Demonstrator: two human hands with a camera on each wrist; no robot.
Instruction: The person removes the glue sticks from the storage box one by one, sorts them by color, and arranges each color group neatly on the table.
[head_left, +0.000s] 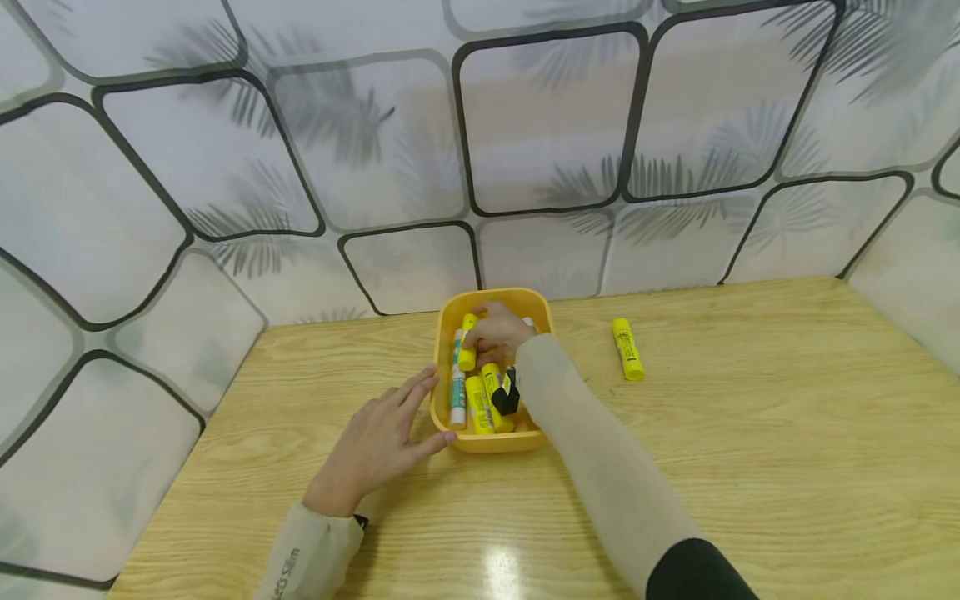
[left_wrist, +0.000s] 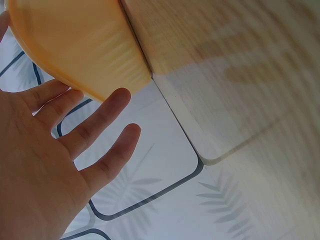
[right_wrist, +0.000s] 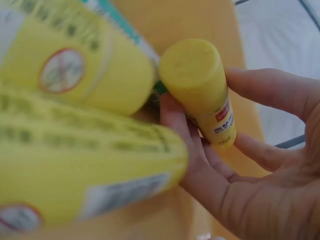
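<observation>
White backdrop point(head_left: 150, 183), printed with rounded black and grey outlines and grey palm fronds, rises along the left and far edges of the light wood-grained table point(head_left: 750, 450). At the near left, a beige sleeve with dark lettering point(head_left: 303, 550) leads to the left hand point(head_left: 378, 442). Its fingers are spread apart and grip nothing; fingertips meet the left rim of an orange-yellow plastic basket point(head_left: 498, 444), with the thumb at its near left corner.

The basket sits by the table's far edge. Along its left wall lie slim white-and-teal tubes point(head_left: 458, 400), partly covered by others. Just beside them, toward the far left corner, is a yellow cylindrical glue stick point(head_left: 467, 357), clamped between the thumb and fingers of the right hand point(head_left: 497, 329). Two more yellow sticks point(head_left: 480, 406) lie side by side at the near rim, one partly blocked by a small black device point(head_left: 506, 396) on the right wrist. A pale tube end point(head_left: 529, 322) shows near the far right corner.

A beige right sleeve point(head_left: 600, 450) crosses the near right corner, hiding much of the right wall; a black band of cloth point(head_left: 697, 575) covers the arm lower down. Farther right, well apart from the basket, a lone yellow stick point(head_left: 627, 350) lies on the table, nearer its far edge.
</observation>
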